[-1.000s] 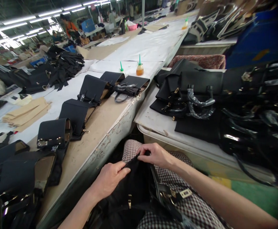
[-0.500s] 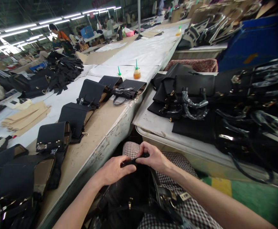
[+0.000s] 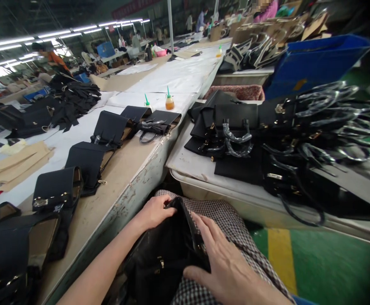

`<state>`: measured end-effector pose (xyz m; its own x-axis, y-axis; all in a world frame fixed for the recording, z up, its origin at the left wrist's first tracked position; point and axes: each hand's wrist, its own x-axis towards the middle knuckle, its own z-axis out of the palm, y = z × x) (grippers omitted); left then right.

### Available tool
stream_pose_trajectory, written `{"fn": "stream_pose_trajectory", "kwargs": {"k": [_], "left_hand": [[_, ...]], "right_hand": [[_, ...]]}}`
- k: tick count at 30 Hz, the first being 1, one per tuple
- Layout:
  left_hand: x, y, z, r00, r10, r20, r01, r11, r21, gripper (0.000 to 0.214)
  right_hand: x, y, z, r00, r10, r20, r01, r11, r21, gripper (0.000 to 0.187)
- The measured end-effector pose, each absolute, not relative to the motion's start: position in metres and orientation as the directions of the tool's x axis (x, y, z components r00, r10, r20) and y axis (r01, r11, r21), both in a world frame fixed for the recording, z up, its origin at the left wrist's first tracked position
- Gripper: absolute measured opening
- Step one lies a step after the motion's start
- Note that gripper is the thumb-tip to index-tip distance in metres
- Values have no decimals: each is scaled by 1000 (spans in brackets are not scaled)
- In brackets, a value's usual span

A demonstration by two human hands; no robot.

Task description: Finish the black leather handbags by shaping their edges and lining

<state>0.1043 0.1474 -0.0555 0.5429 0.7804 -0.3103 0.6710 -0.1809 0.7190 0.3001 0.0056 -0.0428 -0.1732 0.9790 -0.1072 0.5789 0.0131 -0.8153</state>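
A black handbag (image 3: 149, 258) lies in my lap over a checked cloth (image 3: 232, 216), its upper part gaping and a small gold-coloured fitting (image 3: 162, 263) on its dark side. My left hand (image 3: 153, 214) is closed on the bag's far edge, thumb on top and fingers behind it. Along the bag's right side, my right hand (image 3: 224, 260) has its fingers stretched out and the thumb apart; it rests against the bag without gripping. Most of the bag's right side is covered by that hand.
Several black bags (image 3: 84, 163) line the left table edge. More bags (image 3: 238, 116) with wrapped handles pile on the right table (image 3: 197, 163). An oil bottle (image 3: 170, 101) with a green spout stands ahead. A blue bin (image 3: 315, 63) and co-workers are farther back.
My right hand has let go of the bag's top edge and moved down and right, its fingers now spread. The bag's top has opened. The view has turned slightly right.
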Motion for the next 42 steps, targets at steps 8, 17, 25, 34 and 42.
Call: {"fn": "stream_pose_trajectory", "kwargs": {"k": [8,17,25,34,42], "left_hand": [[91,160,8,701,613,-364,572,-180,800,29],[72,142,14,733,376,-568,664,-212,717,20],[84,131,-5,669,535,-515,592,35,805,28],[84,130,-9,676,535,-507,573,52,818,28],[84,126,-7,679,548,-489,570,28,821,21]], "right_hand": [[364,14,-23,-264,898,-352,127,-330,-935,68],[389,38,-51,-543,799,-257,63,-267,-962,32],[384,56,-46,-495,822,-282,179,-221,-959,38],[368,52,-44,-351,937,2,425,161,-891,22],[363,44,-43,-394,918,38,583,282,-762,21]]}}
